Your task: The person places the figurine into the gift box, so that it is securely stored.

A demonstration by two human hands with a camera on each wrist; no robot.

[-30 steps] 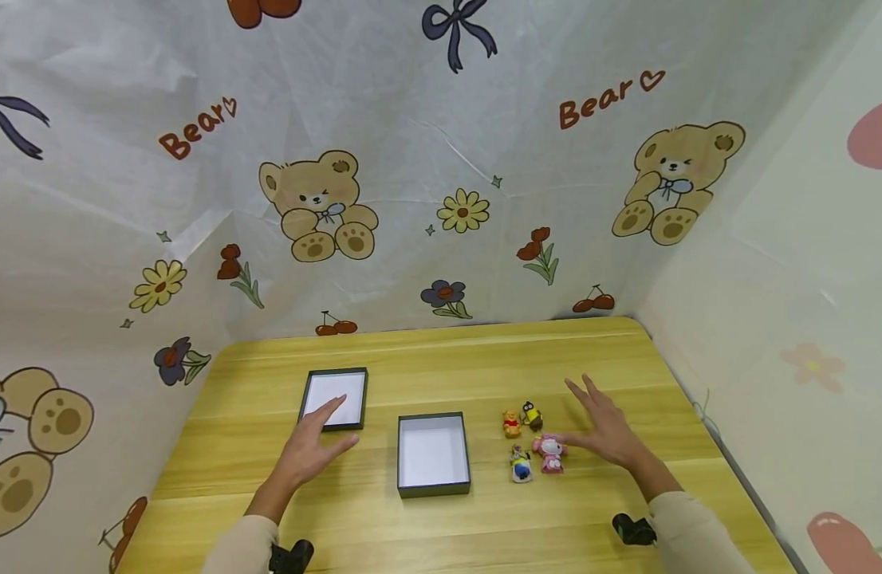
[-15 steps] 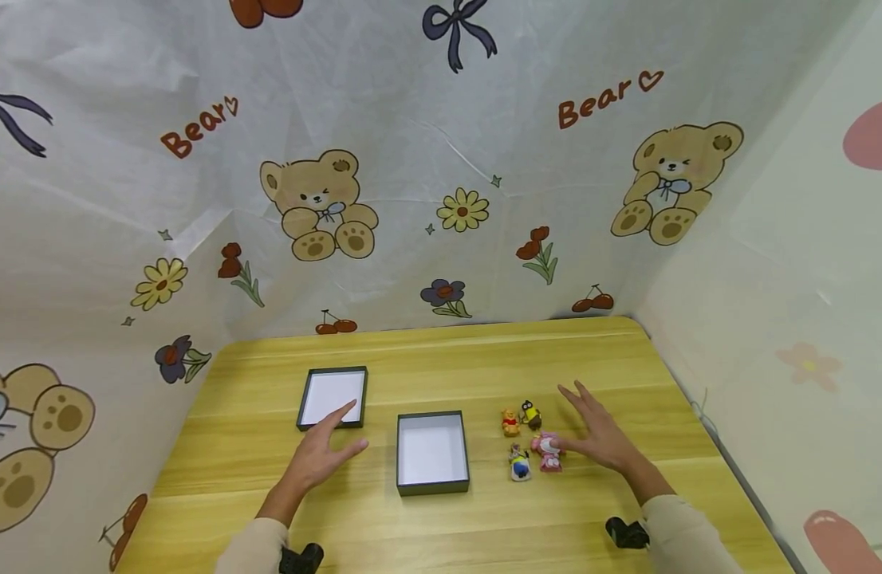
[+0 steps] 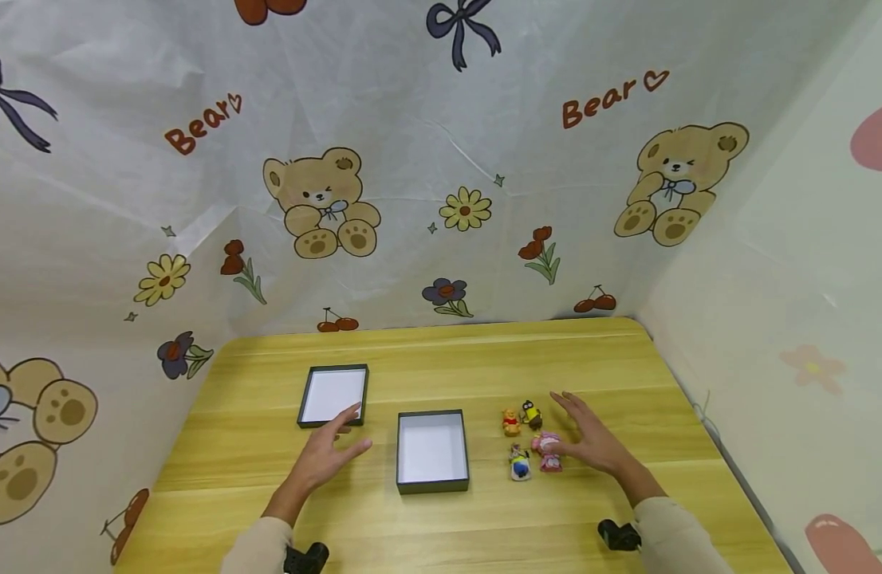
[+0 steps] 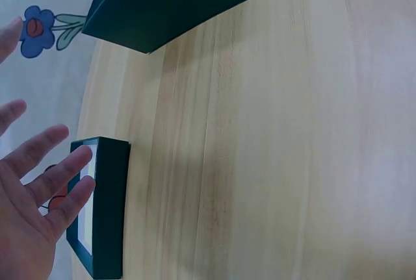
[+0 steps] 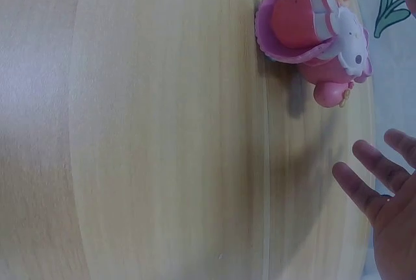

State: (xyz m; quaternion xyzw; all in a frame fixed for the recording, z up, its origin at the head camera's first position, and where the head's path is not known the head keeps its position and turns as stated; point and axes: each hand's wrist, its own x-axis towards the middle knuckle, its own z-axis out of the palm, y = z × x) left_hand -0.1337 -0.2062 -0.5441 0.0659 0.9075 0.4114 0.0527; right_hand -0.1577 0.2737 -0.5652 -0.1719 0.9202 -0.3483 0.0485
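Head view: your left grip (image 3: 321,461) is released, fingers spread near the shallow, dark-rimmed tray (image 3: 333,393); your right grip (image 3: 599,445), also released, is near the pink figurine (image 3: 552,464), right of the white-lined box (image 3: 432,486). Wood-grained yellow bench (image 3: 477,530); wrinkled, bear-printed wall covering (image 3: 405,119) behind.

Left wrist view: tray and box show smooth, dark green, straight-edged sides.

Right wrist view: figurine glossy, rounded, scalloped-edged.

Cream sleeves (image 3: 678,537), black wrist cameras (image 3: 619,536)
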